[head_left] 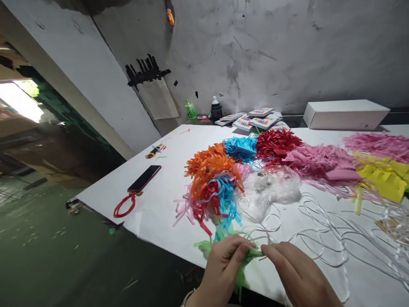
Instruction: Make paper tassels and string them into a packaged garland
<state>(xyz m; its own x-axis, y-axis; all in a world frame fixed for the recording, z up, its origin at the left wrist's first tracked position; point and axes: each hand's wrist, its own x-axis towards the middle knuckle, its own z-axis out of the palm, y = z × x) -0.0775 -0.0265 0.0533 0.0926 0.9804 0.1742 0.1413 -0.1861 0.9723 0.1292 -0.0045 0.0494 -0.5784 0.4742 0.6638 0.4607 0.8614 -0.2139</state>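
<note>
At the table's front edge my left hand is closed on a green paper tassel, its strips hanging below the fingers. My right hand pinches the tassel's narrow twisted end, close to the left thumb. White cord lies in loose loops beside and behind my right hand. Just beyond my hands is a pile of finished-looking tassels in blue, red and pink, with orange fringe behind. My fingers partly hide the twisted end.
Fringed paper bundles in blue, red, pink and yellow line the table around a clear plastic bag. To the left lies a phone with a red strap. A white box and printed cards stand by the wall.
</note>
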